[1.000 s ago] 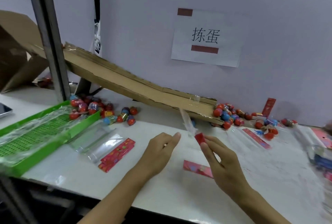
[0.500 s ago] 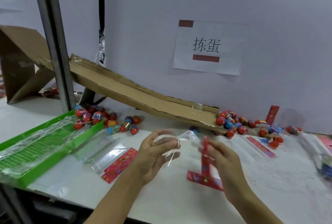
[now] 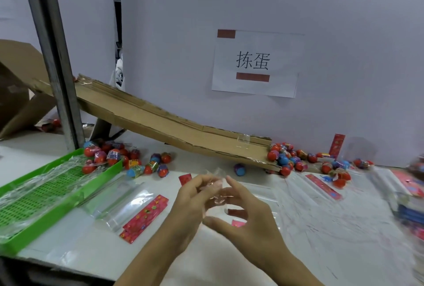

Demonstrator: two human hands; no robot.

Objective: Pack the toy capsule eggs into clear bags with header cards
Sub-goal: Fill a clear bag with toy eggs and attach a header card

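Observation:
My left hand [image 3: 192, 200] and my right hand [image 3: 247, 214] are together above the table's middle, both pinching one clear bag [image 3: 214, 190] by its mouth. The bag's red header card [image 3: 238, 222] shows below, behind my right hand. A pile of red and blue capsule eggs [image 3: 286, 159] lies at the foot of the cardboard ramp [image 3: 174, 125]. Another pile of eggs [image 3: 128, 159] sits to the left, by the green tray. One blue egg [image 3: 239, 169] rests alone under the ramp's lower edge.
A green slotted tray [image 3: 34, 205] covered in plastic film fills the left. Flat clear bags with red header cards [image 3: 137, 207] lie beside it, and more bags [image 3: 321, 185] to the right. A grey metal post [image 3: 55, 63] stands at the back left. Blurred packs [image 3: 410, 196] crowd the right edge.
My hands have come closer together on the clear bag. The red header card that stood upright in my right hand now hangs lower, mostly hidden behind that hand.

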